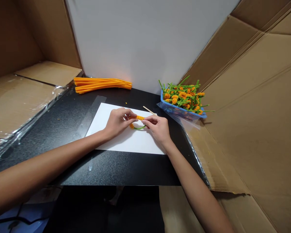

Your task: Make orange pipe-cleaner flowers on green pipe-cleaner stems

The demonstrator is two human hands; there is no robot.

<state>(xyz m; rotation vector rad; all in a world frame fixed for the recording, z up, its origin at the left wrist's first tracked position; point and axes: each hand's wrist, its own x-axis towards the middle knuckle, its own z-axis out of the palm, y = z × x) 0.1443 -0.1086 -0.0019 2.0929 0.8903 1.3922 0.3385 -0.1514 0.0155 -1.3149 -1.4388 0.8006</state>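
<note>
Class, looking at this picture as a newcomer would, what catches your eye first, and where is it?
Most striking is the blue basket heaped with orange flowers, at the back right of the black table. A bundle of orange strips lies back left. Nearer, the left hand and right hand pinch an orange coil above the white sheet.

Soft light, dimmest toward ten o'clock
Speckled black tabletop (99, 166) gleams at seven o'clock; faint shadows cross the rectangular white paper sheet (140, 141); wide-angle stretching marks the edges.
</note>
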